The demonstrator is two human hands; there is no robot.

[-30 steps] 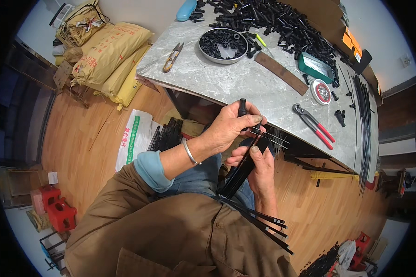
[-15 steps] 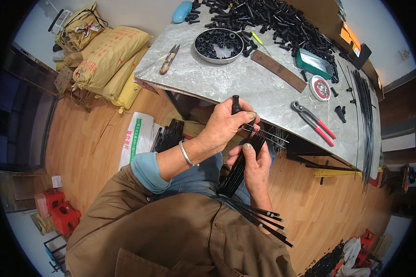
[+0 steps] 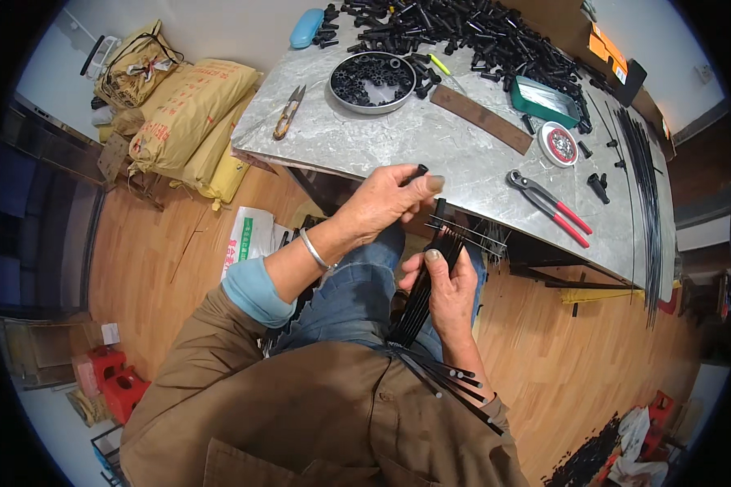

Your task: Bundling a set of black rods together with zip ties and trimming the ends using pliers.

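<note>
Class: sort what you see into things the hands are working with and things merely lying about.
In use:
left hand
small black cap
right hand
bundle of thin black rods

Lying about:
red-handled pliers
small yellow-handled snips
round metal bowl of black parts

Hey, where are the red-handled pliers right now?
The red-handled pliers lie on the grey worktop at the right of the head view, just below the small round tin and beyond the right hand.

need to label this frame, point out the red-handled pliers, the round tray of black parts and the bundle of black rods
red-handled pliers (image 3: 556, 208), head view, handles
round tray (image 3: 343, 99), head view, near rim
bundle of black rods (image 3: 421, 299), head view, middle
</note>
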